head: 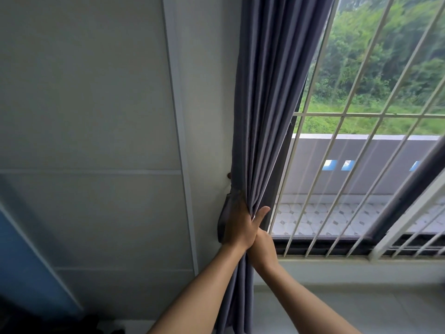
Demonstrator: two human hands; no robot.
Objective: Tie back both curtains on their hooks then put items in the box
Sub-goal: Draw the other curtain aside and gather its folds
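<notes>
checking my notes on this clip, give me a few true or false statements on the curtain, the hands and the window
1. The grey curtain is gathered at the left edge of the window. True.
2. The left hand hangs free of the fabric. False: it grips the bunched curtain, thumb on the window side.
3. The window bars are white. True.
4. The right hand is raised far above the left one. False: it sits just below and behind it, fingers hidden.
5. A small hook shows on the wall just left of the curtain. True.
</notes>
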